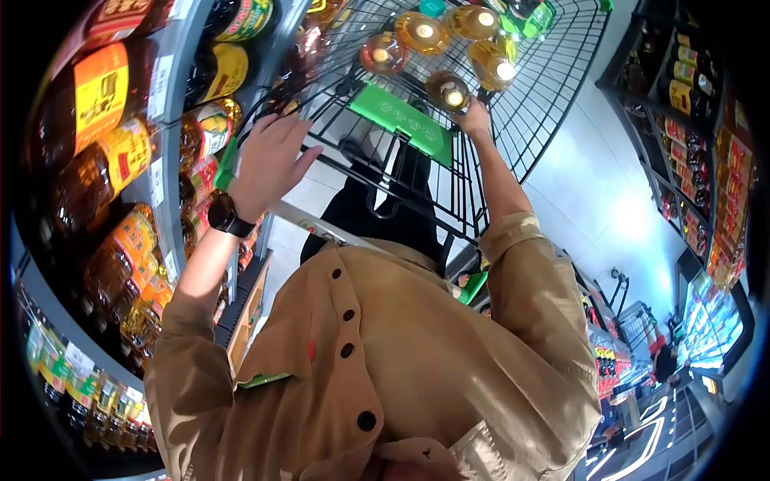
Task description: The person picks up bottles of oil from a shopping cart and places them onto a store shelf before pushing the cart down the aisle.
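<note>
While the right hand (473, 119) is at the near side of a dark amber bottle (443, 86), that bottle stands in the wire shopping cart (553, 103), just beyond the green panel (401, 123). Its pale cap points up toward the head camera, a little to the lower right of the body's middle, so its long axis runs mostly along the line of sight and looks strongly foreshortened, close to upright. The right fingers are partly hidden against the bottle, and I cannot tell whether they pinch it or only touch it. Four lighter bottles (419, 34) cluster around the farther side of the dark one; their caps face upward as well, two of them aimed noticeably to the right. Beyond these lies green packaging (539, 22). The left hand (269, 163), a black watch (227, 215) on its wrist, is held palm down with fingers extended and the thumb apart, gripping nothing that shows; it is near the cart's left edge, beside the shelf (170, 108) of large bottles with yellow and orange labels.
</note>
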### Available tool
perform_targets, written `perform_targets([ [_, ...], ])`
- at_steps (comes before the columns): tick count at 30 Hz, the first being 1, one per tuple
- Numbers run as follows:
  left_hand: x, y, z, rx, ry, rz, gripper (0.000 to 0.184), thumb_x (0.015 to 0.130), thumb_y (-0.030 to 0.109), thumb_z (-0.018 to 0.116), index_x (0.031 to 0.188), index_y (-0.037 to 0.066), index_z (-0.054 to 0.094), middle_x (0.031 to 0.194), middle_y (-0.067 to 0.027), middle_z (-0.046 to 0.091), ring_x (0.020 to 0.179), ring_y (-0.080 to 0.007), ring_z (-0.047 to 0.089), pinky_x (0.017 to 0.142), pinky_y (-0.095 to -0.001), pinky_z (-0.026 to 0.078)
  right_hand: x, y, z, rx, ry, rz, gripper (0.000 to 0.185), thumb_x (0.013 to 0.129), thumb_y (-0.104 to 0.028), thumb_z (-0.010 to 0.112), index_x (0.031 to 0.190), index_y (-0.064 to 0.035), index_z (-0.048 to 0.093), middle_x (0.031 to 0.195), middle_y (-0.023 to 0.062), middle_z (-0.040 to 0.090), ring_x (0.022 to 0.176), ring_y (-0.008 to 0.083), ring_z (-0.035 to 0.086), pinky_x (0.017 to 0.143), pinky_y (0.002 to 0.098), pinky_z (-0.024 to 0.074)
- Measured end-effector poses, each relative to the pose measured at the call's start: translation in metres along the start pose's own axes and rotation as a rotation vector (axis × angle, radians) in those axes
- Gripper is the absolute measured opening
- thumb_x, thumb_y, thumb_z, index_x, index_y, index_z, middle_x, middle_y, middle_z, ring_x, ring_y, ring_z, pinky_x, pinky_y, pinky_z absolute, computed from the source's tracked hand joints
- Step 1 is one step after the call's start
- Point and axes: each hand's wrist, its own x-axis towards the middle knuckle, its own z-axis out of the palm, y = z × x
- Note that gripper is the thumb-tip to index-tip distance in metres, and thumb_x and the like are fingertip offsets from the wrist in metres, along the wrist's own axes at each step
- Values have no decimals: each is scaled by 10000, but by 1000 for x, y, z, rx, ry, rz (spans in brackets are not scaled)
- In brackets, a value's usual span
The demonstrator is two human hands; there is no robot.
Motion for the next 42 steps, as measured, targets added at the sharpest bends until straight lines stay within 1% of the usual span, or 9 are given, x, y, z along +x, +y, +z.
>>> perform_targets([
  [5, 109, 35, 62, -55, -196, 132, 458, 846, 270, 734, 1184, 19, 553, 1009, -139, 656, 963, -306, 664, 842, -429, 518, 12, 0, -2, 95, -46, -9, 515, 659, -270, 875, 1098, -78, 687, 1179, 182, 652, 1119, 342, 621, 956, 406, 500],
  [6, 140, 47, 78, -50, -507, -13, 468, 843, 254, 745, 1171, 8, 519, 997, -145, 657, 929, -322, 676, 766, -427, 561, 17, 1, -4, 135, -117, -19, 570, 638, -245, 898, 1129, -78, 664, 1243, 167, 624, 1129, 332, 617, 986, 403, 504],
  [7, 157, 43, 118, -83, -515, 23, 509, 831, 237, 763, 1187, 5, 483, 1030, -162, 650, 911, -340, 679, 739, -430, 583, 13, -4, -8, 96, -72, -51, 581, 637, -237, 899, 1146, -82, 665, 1248, 168, 624, 1141, 336, 613, 993, 405, 501],
  [11, 204, 22, 223, -27, -645, 49, 857, 742, 223, 842, 1407, 23, 340, 1232, -211, 571, 1051, -388, 639, 870, -466, 550, 14, -1, -5, 170, -33, -121, 620, 626, -196, 886, 1193, -83, 662, 1267, 171, 628, 1155, 339, 613, 1004, 403, 498],
  [14, 205, 17, 291, -320, -406, -63, 964, 711, 204, 856, 1477, 60, 288, 1285, -224, 547, 1091, -416, 617, 913, -465, 536, 12, -4, -5, 250, 0, -100, 524, 648, -134, 842, 1147, -83, 691, 1292, 150, 629, 1165, 316, 615, 1022, 384, 490],
  [18, 216, 15, 302, -497, -364, -118, 1036, 646, 183, 888, 1488, 117, 289, 1363, -209, 498, 1151, -433, 581, 970, -484, 517, 13, -5, -5, 279, -6, -97, 446, 671, -71, 803, 1109, -95, 723, 1281, 136, 638, 1206, 302, 588, 1056, 359, 467],
  [24, 223, 5, 319, -593, -319, -92, 1039, 598, 139, 917, 1460, 84, 340, 1392, -208, 512, 1248, -403, 526, 1052, -451, 461, 17, -7, -6, 265, 0, -109, 350, 699, -46, 762, 1047, -80, 737, 1234, 138, 653, 1170, 297, 604, 1038, 355, 477],
  [38, 225, -16, 340, -629, -332, -96, 1096, 545, 120, 937, 1471, 122, 350, 1315, -193, 569, 1221, -389, 551, 1045, -449, 469, 22, -16, -17, 142, -144, -148, 344, 725, -190, 781, 1051, -92, 732, 1212, 154, 671, 1224, 313, 569, 1070, 376, 446],
  [42, 227, -24, 344, -629, -437, -162, 1134, 550, 122, 939, 1489, 123, 302, 1369, -153, 546, 1265, -324, 541, 1095, -406, 447, 27, -30, -33, 87, -224, -202, 368, 709, -226, 789, 1037, -73, 727, 1234, 175, 656, 1183, 334, 589, 1052, 388, 450],
])
